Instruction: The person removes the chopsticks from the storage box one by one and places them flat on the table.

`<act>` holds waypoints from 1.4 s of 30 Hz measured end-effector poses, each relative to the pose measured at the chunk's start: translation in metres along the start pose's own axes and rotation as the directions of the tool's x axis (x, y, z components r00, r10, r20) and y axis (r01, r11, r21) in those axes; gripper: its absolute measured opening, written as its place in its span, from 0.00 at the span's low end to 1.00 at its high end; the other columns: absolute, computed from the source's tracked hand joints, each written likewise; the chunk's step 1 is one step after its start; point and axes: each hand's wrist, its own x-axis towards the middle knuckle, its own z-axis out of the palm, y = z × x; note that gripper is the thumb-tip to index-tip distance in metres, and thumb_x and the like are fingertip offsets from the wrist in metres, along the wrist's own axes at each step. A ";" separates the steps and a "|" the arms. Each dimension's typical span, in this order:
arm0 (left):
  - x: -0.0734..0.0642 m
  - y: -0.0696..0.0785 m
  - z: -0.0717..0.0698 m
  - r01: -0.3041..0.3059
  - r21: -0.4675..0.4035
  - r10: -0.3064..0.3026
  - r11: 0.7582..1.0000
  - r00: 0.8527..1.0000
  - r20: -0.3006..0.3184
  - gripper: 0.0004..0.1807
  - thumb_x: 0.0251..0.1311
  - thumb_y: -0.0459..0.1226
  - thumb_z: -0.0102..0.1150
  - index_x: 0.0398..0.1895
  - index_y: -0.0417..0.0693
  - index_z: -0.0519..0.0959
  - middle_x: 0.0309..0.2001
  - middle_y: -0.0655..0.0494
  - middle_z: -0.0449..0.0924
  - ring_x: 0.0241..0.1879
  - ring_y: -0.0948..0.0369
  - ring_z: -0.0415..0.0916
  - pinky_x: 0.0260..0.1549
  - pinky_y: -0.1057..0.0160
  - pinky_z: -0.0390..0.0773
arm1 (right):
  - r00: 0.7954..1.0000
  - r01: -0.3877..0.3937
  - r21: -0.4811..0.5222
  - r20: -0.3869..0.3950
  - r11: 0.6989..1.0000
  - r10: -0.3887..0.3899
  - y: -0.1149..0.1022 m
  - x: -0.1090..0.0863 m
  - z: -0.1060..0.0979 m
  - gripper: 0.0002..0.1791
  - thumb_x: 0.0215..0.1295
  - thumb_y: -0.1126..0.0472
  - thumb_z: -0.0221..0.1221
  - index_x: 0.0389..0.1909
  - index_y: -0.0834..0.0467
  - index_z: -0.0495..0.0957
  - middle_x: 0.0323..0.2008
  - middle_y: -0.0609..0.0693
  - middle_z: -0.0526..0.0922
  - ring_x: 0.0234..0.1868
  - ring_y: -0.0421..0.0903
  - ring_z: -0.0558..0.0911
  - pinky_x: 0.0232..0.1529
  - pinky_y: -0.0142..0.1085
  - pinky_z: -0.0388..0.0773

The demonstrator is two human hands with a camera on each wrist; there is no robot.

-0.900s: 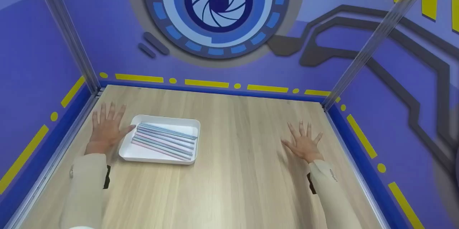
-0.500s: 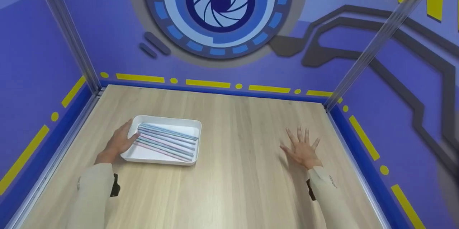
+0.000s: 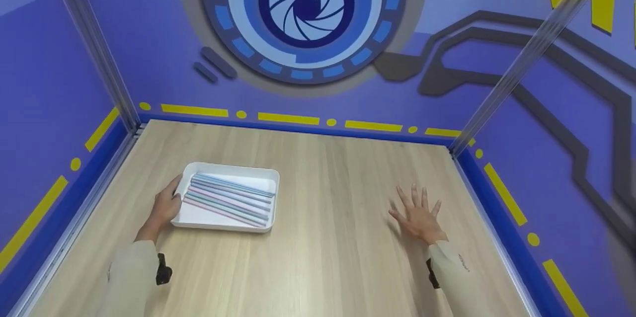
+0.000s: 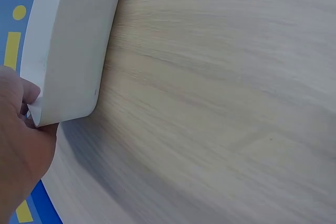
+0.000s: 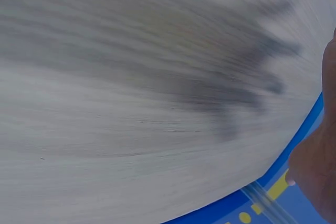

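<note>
My left hand (image 3: 166, 206) pinches the left wall of a white rectangular tray (image 3: 218, 226), the thumb over the rim and the fingers outside it. In the left wrist view the hand (image 4: 26, 135) grips the end of the tray (image 4: 76, 61). Several thin straws (image 3: 231, 197) in pale blue, pink and grey lie side by side in the tray. Far to the right, my right hand (image 3: 418, 217) is spread palm down over the table with nothing in it. Its edge (image 5: 315, 166) shows in the right wrist view, its shadow falling on the wood.
The light wood table (image 3: 318, 257) runs back to a blue patterned wall (image 3: 338, 93). Metal posts (image 3: 526, 58) stand at the back corners, and side panels (image 3: 49, 98) flank the table.
My left hand has gone from spread fingers beside the tray to gripping its left wall. The right hand has come slightly lower in the view, still spread.
</note>
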 end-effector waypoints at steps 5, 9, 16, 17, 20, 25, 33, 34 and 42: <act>-0.004 0.001 -0.002 0.033 -0.037 -0.033 0.999 0.999 0.009 0.33 0.74 0.27 0.29 0.81 0.36 0.42 0.80 0.31 0.43 0.80 0.34 0.40 0.79 0.38 0.46 | 0.999 -0.008 0.020 0.035 1.000 0.007 0.000 -0.003 0.003 0.45 0.75 0.36 0.51 0.82 0.53 0.49 0.81 0.70 0.39 0.80 0.75 0.35 0.67 0.83 0.27; -0.011 -0.004 -0.003 0.054 -0.097 -0.053 0.994 0.998 0.014 0.33 0.74 0.28 0.35 0.81 0.36 0.47 0.79 0.30 0.50 0.79 0.35 0.47 0.79 0.38 0.52 | 1.000 0.010 0.024 0.026 1.000 -0.010 -0.004 -0.005 0.007 0.44 0.75 0.37 0.52 0.82 0.54 0.49 0.81 0.71 0.39 0.80 0.75 0.36 0.67 0.83 0.29; -0.023 -0.008 0.002 0.059 -0.175 -0.046 0.983 0.996 0.076 0.35 0.71 0.29 0.50 0.79 0.35 0.54 0.77 0.32 0.56 0.77 0.38 0.55 0.76 0.46 0.62 | 0.999 0.042 0.064 0.008 0.997 -0.042 -0.013 -0.006 0.005 0.44 0.75 0.39 0.54 0.82 0.54 0.50 0.81 0.70 0.41 0.80 0.74 0.38 0.68 0.82 0.28; -0.024 -0.008 0.004 0.057 -0.174 -0.043 0.983 0.996 0.084 0.36 0.71 0.29 0.52 0.79 0.35 0.54 0.77 0.32 0.57 0.77 0.38 0.56 0.75 0.46 0.63 | 0.999 0.037 0.059 0.018 0.998 -0.038 -0.015 -0.005 0.003 0.44 0.75 0.38 0.53 0.82 0.53 0.49 0.81 0.69 0.40 0.80 0.73 0.37 0.69 0.81 0.28; -0.027 -0.006 0.009 0.039 -0.181 -0.018 0.983 0.994 0.112 0.37 0.69 0.30 0.56 0.79 0.36 0.55 0.77 0.33 0.58 0.76 0.39 0.58 0.74 0.47 0.64 | 0.999 0.028 0.057 0.029 0.998 -0.030 -0.022 -0.003 -0.002 0.44 0.75 0.38 0.53 0.82 0.52 0.49 0.81 0.68 0.40 0.81 0.72 0.37 0.70 0.81 0.30; -0.029 0.002 0.019 -0.004 -0.204 0.034 0.979 0.989 0.142 0.39 0.69 0.32 0.59 0.79 0.37 0.55 0.77 0.34 0.58 0.76 0.39 0.60 0.72 0.48 0.66 | 0.999 0.031 0.049 0.029 0.998 -0.033 -0.030 0.003 -0.011 0.44 0.75 0.37 0.52 0.83 0.51 0.47 0.82 0.67 0.39 0.81 0.71 0.37 0.71 0.80 0.32; -0.033 0.017 0.042 -0.025 -0.266 0.080 0.964 0.977 0.199 0.41 0.68 0.35 0.63 0.80 0.40 0.55 0.78 0.35 0.58 0.75 0.39 0.62 0.70 0.47 0.71 | 0.998 0.056 0.060 0.020 0.997 -0.057 -0.034 0.003 -0.020 0.43 0.76 0.39 0.52 0.83 0.52 0.47 0.82 0.67 0.39 0.81 0.71 0.37 0.73 0.78 0.30; -0.034 0.017 0.045 -0.032 -0.273 0.089 0.961 0.975 0.202 0.41 0.68 0.35 0.64 0.80 0.40 0.55 0.77 0.35 0.58 0.75 0.39 0.62 0.69 0.48 0.72 | 0.998 0.061 0.065 0.021 0.996 -0.063 -0.035 0.003 -0.020 0.43 0.76 0.40 0.52 0.82 0.52 0.48 0.82 0.67 0.39 0.81 0.71 0.37 0.72 0.77 0.29; -0.041 0.022 0.063 -0.079 -0.314 0.163 0.946 0.954 0.253 0.40 0.67 0.33 0.64 0.79 0.38 0.57 0.77 0.34 0.59 0.75 0.38 0.62 0.66 0.52 0.76 | 0.995 0.086 0.069 0.045 0.994 -0.090 -0.043 0.000 -0.016 0.43 0.77 0.38 0.50 0.83 0.49 0.45 0.82 0.65 0.38 0.82 0.68 0.37 0.75 0.75 0.31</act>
